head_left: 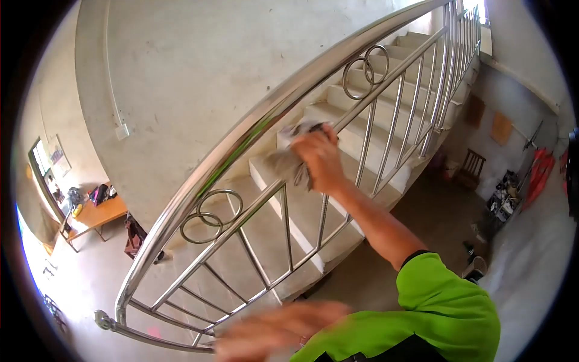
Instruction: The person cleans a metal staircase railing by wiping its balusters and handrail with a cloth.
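My right hand (319,158) is closed around a crumpled grey rag (289,161), pressed on the sloping middle rail (262,198) of a stainless steel stair railing. The rag covers a stretch of that rail and hangs down on both sides; its edges are smeared by motion. My left hand (280,329) is low in the view, in front of the railing's lower end. Motion blurs its fingers, and I cannot see whether it touches the bottom rail (163,345). The thick shiny handrail (241,130) curves above, with interlocking metal rings (212,216) beneath it.
Concrete stairs (347,123) climb behind the railing beside a plain wall (199,60). An orange-brown table (99,214) with items on it stands at the left. Below right are a wooden chair (470,166), a red cloth (538,175) and a pile of items (503,196).
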`<state>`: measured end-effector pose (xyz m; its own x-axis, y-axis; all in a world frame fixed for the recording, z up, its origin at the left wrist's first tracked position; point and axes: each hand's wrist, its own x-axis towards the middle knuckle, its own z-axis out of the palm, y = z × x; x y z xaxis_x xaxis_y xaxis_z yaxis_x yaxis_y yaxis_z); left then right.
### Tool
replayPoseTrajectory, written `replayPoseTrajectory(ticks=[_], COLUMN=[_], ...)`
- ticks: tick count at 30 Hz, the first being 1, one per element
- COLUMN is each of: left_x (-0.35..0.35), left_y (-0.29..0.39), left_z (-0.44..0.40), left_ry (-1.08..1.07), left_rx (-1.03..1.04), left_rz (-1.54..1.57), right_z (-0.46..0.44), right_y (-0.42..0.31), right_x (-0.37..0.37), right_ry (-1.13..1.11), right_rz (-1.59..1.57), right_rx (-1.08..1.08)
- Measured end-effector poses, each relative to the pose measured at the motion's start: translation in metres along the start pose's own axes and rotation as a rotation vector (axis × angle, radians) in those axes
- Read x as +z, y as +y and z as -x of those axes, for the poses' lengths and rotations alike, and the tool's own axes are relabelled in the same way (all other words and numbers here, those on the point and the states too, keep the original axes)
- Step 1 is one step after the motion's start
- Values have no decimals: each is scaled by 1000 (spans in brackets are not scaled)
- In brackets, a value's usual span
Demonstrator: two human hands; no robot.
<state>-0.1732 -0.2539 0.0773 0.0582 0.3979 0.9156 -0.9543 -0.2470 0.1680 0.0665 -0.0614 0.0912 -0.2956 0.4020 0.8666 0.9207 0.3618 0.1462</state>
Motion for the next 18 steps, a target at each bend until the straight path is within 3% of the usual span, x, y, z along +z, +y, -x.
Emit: replayPoseTrajectory(ticks=[2,5,7,9,13,15,18], left_x=[42,58,61,65,86,90,100], left_y=[-20,-1,-2,-29,-85,-82,-107], left_z=[-24,-58,-56,-37,-12,-5,-24], left_ry=[48,-226,-277,-285,-441,-312,-336], left_rx=[168,-267,-423,-276,-106,-187,-229], left_rz=[276,448,455,583,944,728,708], right_z=[4,8,10,8,15,31,63], right_y=[-15,-12,-10,-7,13,29,35], right_x=[8,2,9,5,-13,-27,-47], right_ry=[-40,-77,-72,-153,-61,-37,15], right_rz=[-40,-90,-79,-103,-134,-178,-524], right_rx=[-51,-91,-151,-116,-162,-204,43])
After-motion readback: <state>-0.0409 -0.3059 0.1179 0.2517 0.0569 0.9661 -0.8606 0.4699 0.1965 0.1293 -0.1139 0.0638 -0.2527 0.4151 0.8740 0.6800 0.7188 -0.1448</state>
